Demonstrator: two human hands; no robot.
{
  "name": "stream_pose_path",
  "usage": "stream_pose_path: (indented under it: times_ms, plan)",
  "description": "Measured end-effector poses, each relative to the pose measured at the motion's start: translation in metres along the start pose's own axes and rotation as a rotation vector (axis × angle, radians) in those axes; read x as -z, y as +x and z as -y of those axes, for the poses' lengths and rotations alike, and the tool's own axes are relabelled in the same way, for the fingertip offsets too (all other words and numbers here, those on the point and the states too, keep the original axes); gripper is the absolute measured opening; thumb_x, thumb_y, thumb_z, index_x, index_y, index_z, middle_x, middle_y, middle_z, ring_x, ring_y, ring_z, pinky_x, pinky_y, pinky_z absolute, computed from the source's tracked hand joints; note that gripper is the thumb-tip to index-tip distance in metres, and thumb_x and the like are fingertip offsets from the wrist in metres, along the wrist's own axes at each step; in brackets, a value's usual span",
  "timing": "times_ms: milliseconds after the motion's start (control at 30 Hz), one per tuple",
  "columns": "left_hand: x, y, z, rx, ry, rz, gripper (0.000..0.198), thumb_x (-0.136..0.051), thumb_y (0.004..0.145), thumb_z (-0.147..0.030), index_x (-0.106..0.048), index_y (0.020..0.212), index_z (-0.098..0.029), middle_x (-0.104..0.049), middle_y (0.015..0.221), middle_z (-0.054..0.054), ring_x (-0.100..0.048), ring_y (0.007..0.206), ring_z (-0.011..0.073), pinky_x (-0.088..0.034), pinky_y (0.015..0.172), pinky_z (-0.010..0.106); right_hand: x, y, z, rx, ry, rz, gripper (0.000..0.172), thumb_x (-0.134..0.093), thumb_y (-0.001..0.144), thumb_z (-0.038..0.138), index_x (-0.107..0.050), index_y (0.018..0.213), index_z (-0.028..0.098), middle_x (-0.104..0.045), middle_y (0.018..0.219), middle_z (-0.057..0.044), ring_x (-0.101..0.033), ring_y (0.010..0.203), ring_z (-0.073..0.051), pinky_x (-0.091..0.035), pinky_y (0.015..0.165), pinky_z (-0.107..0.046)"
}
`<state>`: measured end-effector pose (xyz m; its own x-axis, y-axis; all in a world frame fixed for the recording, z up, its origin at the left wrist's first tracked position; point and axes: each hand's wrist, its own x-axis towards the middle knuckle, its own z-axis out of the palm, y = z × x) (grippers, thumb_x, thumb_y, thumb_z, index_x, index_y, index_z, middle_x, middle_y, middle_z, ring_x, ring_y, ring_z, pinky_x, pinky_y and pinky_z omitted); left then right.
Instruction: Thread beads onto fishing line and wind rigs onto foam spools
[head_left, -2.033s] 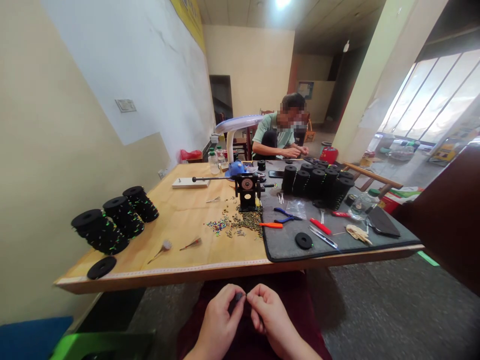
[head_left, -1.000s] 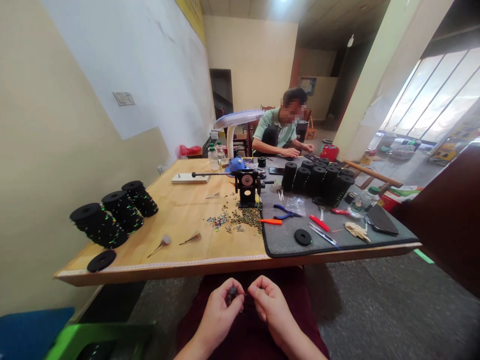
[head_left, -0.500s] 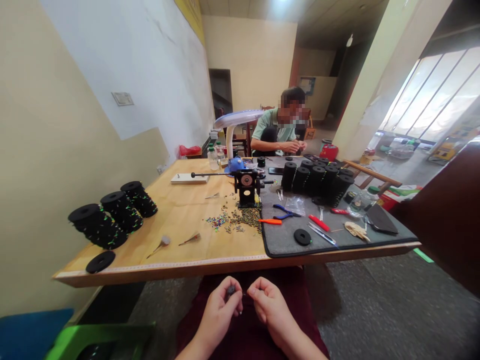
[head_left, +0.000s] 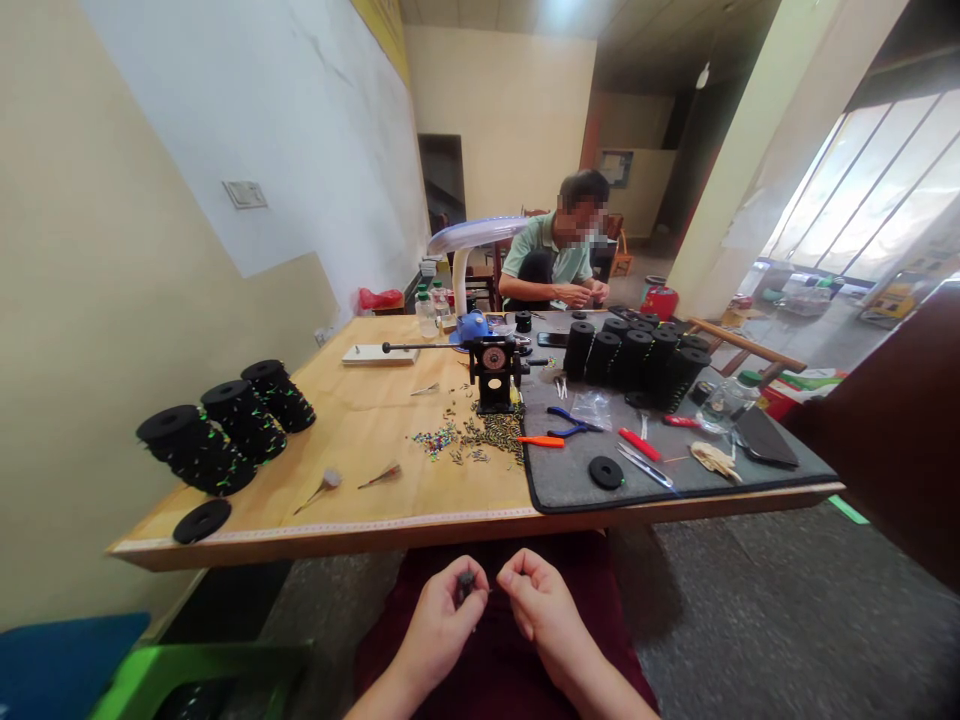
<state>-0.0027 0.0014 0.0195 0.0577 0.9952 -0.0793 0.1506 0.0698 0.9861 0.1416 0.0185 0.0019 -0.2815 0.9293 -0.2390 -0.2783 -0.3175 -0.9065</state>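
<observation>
Above my lap, in front of the table edge, my left hand (head_left: 448, 612) is closed round a small dark grey lump (head_left: 466, 582), whose kind I cannot make out. A thin tip pokes out by its thumb. Close beside it, my right hand (head_left: 536, 600) is pinched, thumb against forefinger; whatever lies in that pinch is too small to name. The two hands are slightly apart. Beyond them on the table lie a pile of small brass-coloured pieces (head_left: 504, 432), colourful beads (head_left: 436, 438) and an orange-handled tool (head_left: 541, 441).
A black winding device with a dial (head_left: 493, 375) stands mid-table before a blue lamp (head_left: 471, 325). Black foam spools (head_left: 196, 450) stand left, more spools (head_left: 637, 360) right. Blue pliers (head_left: 574, 423) and tweezers (head_left: 645, 466) lie on the grey mat (head_left: 570, 490). A co-worker (head_left: 555, 260) sits opposite.
My hands have shifted very slightly, and the thin tip beside my left thumb now shows more clearly. Things on the table stay where they were.
</observation>
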Motion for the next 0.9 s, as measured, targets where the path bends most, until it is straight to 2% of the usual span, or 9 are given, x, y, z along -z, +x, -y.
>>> stream_pose_path:
  times_ms: [167, 333, 500, 600, 667, 800, 900]
  plan:
    - [-0.001, 0.000, 0.000, -0.025, 0.067, -0.037, 0.011, -0.059, 0.071, -0.025, -0.058, 0.065, -0.017, -0.052, 0.058, -0.003, -0.043, 0.054, 0.0117, -0.036, 0.052, 0.022, -0.001, 0.000, 0.002, -0.014, -0.051, 0.001, 0.038, -0.068, 0.067, 0.050, -0.046, 0.066, 0.019, -0.033, 0.035, 0.014, -0.020, 0.031, -0.002, -0.009, 0.034, -0.019]
    - [0.002, 0.000, -0.003, -0.012, 0.077, -0.044, 0.018, -0.063, 0.072, -0.033, -0.065, 0.070, -0.015, -0.059, 0.062, 0.001, -0.047, 0.058, 0.0137, -0.038, 0.056, 0.023, -0.003, -0.002, 0.007, -0.057, -0.058, -0.001, 0.035, -0.067, 0.067, 0.047, -0.046, 0.067, 0.019, -0.028, 0.040, 0.014, -0.016, 0.036, -0.003, -0.009, 0.038, -0.020]
    - [0.007, 0.000, -0.008, -0.011, -0.030, -0.050, 0.022, -0.063, 0.074, -0.037, -0.064, 0.081, -0.016, -0.049, 0.059, -0.003, -0.042, 0.056, 0.0119, -0.035, 0.053, 0.021, -0.004, -0.005, 0.009, -0.021, -0.221, 0.058, 0.021, -0.063, 0.069, 0.032, -0.052, 0.061, 0.017, -0.038, 0.047, 0.008, -0.024, 0.044, -0.005, -0.016, 0.044, -0.020]
    - [0.006, 0.002, -0.005, 0.004, -0.086, -0.029, 0.025, -0.059, 0.078, -0.041, -0.062, 0.078, -0.016, -0.048, 0.061, -0.003, -0.040, 0.053, 0.0107, -0.032, 0.049, 0.021, -0.004, -0.004, 0.006, 0.043, -0.296, 0.064, 0.015, -0.057, 0.065, 0.022, -0.048, 0.054, 0.017, -0.036, 0.046, 0.008, -0.024, 0.046, -0.006, -0.016, 0.045, -0.021]
    - [0.007, 0.004, -0.001, 0.008, -0.101, -0.065, 0.026, -0.058, 0.078, -0.042, -0.062, 0.079, -0.016, -0.044, 0.057, -0.005, -0.036, 0.050, 0.0097, -0.030, 0.046, 0.020, -0.002, -0.003, 0.004, 0.050, -0.317, 0.046, 0.012, -0.053, 0.063, 0.019, -0.046, 0.053, 0.018, -0.033, 0.045, 0.009, -0.022, 0.045, -0.006, -0.015, 0.044, -0.021]
    - [0.018, 0.011, 0.007, 0.008, -0.140, -0.188, 0.027, -0.056, 0.078, -0.042, -0.060, 0.087, -0.016, -0.033, 0.052, -0.009, -0.031, 0.047, 0.0090, -0.025, 0.044, 0.020, 0.001, -0.002, 0.002, 0.047, -0.277, -0.028, 0.009, -0.049, 0.060, 0.017, -0.044, 0.053, 0.019, -0.032, 0.044, 0.009, -0.021, 0.043, -0.006, -0.014, 0.042, -0.021]
    - [0.026, 0.013, 0.010, 0.056, -0.196, -0.213, 0.028, -0.058, 0.076, -0.041, -0.061, 0.086, -0.016, -0.030, 0.052, -0.010, -0.028, 0.046, 0.0080, -0.021, 0.044, 0.019, 0.001, -0.003, 0.004, -0.011, -0.143, -0.052, 0.008, -0.050, 0.064, 0.021, -0.044, 0.059, 0.020, -0.028, 0.041, 0.011, -0.018, 0.040, -0.005, -0.010, 0.040, -0.021]
